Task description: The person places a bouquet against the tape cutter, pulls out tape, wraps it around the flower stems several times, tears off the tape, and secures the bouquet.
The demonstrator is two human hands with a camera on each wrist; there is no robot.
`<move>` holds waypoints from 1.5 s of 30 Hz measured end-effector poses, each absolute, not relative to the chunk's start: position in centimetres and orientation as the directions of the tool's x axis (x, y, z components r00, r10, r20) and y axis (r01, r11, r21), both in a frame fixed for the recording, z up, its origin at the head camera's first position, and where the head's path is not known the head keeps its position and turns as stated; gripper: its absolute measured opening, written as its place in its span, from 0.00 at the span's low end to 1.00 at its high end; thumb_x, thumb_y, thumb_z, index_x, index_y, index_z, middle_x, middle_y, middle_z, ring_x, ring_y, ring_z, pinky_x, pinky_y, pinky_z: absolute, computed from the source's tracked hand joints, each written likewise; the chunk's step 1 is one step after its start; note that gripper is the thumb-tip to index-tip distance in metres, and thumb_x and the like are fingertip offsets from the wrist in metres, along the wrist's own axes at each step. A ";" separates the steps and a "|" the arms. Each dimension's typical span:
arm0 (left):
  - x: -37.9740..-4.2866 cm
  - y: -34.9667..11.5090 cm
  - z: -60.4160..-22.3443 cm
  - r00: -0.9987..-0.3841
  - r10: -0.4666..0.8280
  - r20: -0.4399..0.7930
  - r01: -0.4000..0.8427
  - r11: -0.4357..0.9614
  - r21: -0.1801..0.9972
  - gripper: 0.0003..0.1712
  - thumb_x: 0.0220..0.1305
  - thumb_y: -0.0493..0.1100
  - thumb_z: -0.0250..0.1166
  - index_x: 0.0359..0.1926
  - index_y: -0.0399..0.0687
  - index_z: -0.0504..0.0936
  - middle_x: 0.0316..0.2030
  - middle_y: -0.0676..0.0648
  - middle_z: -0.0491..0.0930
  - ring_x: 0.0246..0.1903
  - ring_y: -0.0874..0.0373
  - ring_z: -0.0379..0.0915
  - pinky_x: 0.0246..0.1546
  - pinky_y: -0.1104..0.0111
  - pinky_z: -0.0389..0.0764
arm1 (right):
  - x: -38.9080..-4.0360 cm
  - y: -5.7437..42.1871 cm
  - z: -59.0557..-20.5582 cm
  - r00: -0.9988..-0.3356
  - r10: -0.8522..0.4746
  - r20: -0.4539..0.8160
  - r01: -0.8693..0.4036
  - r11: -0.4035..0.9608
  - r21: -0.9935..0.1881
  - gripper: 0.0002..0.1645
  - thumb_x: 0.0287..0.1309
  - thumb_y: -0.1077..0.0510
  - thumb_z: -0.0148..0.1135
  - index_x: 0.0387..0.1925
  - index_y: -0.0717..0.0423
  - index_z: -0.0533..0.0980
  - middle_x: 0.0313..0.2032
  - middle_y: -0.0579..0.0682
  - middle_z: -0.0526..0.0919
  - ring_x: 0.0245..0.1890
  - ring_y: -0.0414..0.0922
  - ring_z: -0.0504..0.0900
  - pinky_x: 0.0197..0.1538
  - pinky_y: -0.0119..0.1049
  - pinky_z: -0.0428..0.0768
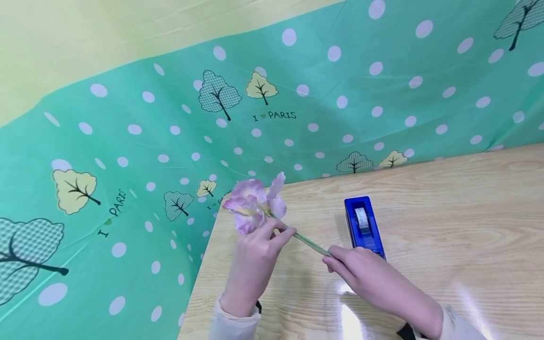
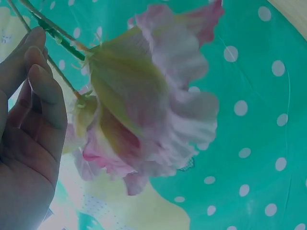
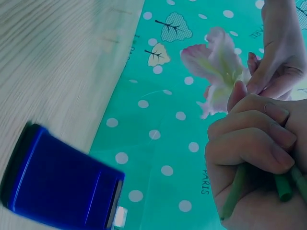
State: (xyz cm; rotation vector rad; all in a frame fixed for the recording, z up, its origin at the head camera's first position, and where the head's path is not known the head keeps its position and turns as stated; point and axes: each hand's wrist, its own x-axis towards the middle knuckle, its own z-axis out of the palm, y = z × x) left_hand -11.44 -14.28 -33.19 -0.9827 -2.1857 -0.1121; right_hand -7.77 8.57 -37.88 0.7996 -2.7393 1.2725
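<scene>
A small bunch of pale pink-purple flowers (image 1: pixel 248 200) with ruffled petals is held above the table by both hands. My left hand (image 1: pixel 255 259) pinches the thin green stems (image 1: pixel 312 244) just below the blossoms. In the left wrist view, the fingertips (image 2: pixel 41 72) meet at the stems beside a large bloom (image 2: pixel 144 91). Lower down, my right hand (image 1: pixel 374 276) grips the same stems. The right wrist view shows its fingers (image 3: pixel 259 143) curled round them, with several cut-looking green stem ends (image 3: pixel 283 189) poking out below.
A blue tape dispenser (image 1: pixel 374 240) with a roll of clear tape (image 1: pixel 361 218) stands on the wooden table (image 1: pixel 459 212), just beyond my right hand. Behind and to the left hangs a green dotted cloth (image 1: pixel 272 141) printed with trees.
</scene>
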 end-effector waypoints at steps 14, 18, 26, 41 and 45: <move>-9.3 -10.3 -34.2 -0.479 0.724 0.495 0.743 0.636 -0.211 0.10 0.59 0.35 0.70 0.41 0.49 0.89 0.41 0.52 0.83 0.44 0.58 0.77 0.50 0.71 0.80 | -6.8 12.7 -38.9 -0.836 -0.493 0.240 -0.521 0.580 -0.626 0.17 0.75 0.50 0.50 0.25 0.39 0.65 0.18 0.30 0.58 0.16 0.26 0.55 0.20 0.25 0.64; -8.9 -9.3 -35.1 -0.488 0.747 0.451 0.761 0.617 -0.199 0.11 0.62 0.44 0.70 0.46 0.51 0.87 0.43 0.54 0.84 0.46 0.61 0.79 0.53 0.73 0.79 | -6.9 13.6 -39.5 -0.825 -0.526 0.204 -0.524 0.578 -0.626 0.16 0.75 0.50 0.49 0.27 0.39 0.66 0.19 0.29 0.59 0.16 0.27 0.56 0.21 0.25 0.64; -8.9 -8.5 -37.0 -0.535 0.782 0.321 0.759 0.611 -0.224 0.12 0.67 0.50 0.65 0.50 0.56 0.83 0.41 0.60 0.84 0.41 0.66 0.79 0.46 0.78 0.80 | -7.8 16.6 -40.7 -0.770 -0.618 0.158 -0.556 0.530 -0.641 0.12 0.75 0.52 0.50 0.31 0.39 0.72 0.23 0.27 0.73 0.22 0.25 0.68 0.26 0.28 0.72; -9.1 -7.3 -40.4 -0.481 0.814 0.325 0.785 0.565 -0.254 0.06 0.70 0.50 0.62 0.37 0.56 0.83 0.28 0.61 0.77 0.23 0.70 0.68 0.22 0.82 0.66 | -9.3 19.9 -42.8 -0.679 -0.720 0.142 -0.585 0.415 -0.696 0.15 0.72 0.57 0.55 0.26 0.42 0.72 0.23 0.26 0.58 0.22 0.24 0.59 0.24 0.25 0.65; -9.4 -7.0 -41.2 -0.469 0.825 0.315 0.771 0.556 -0.310 0.08 0.72 0.50 0.58 0.36 0.56 0.80 0.27 0.61 0.73 0.21 0.70 0.60 0.20 0.83 0.58 | -9.5 20.2 -42.9 -0.705 -0.693 0.152 -0.599 0.467 -0.651 0.17 0.70 0.55 0.57 0.23 0.40 0.72 0.22 0.25 0.58 0.21 0.24 0.59 0.24 0.24 0.65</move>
